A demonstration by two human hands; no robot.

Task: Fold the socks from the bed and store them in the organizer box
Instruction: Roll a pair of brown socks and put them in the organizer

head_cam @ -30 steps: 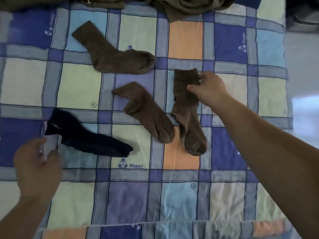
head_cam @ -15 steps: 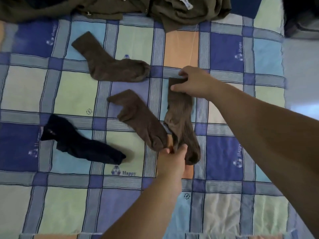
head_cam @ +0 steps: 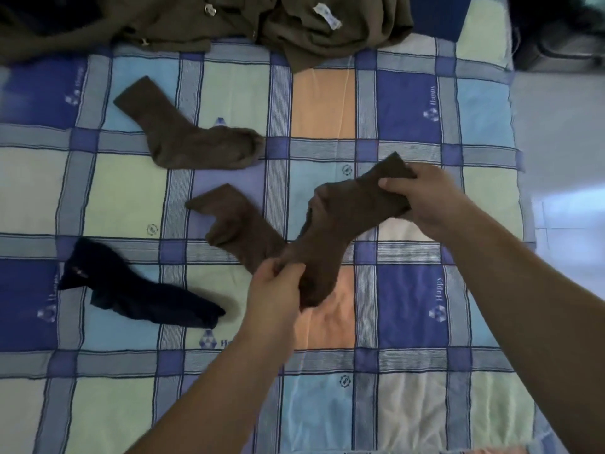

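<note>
Since half a second ago the brown sock (head_cam: pixel 340 231) is coming up off the bedspread (head_cam: pixel 409 404), and the left hand (head_cam: pixel 278 290), which was only reaching its toe, is now closing on it.

Head view — the right hand (head_cam: pixel 429 198) is pinching the cuff end, fingers and thumb curled round the fabric; the left hand is gripping the toe end, fingers clenched on it. The sock is hanging slack between the two hands, just above the cover, probably being stretched straight so it can be folded evenly.

Three socks are lying flat and untouched: a second brown sock (head_cam: pixel 242 231) just beside the held one, its toe hidden behind the left hand; a third brown sock (head_cam: pixel 193 139) farther up; a dark navy sock (head_cam: pixel 140 293) well to the left. Olive clothing (head_cam: pixel 294 24) is heaped along the far edge.

The organizer box is not in view — storing is looking some way off, with nothing folded yet.
</note>
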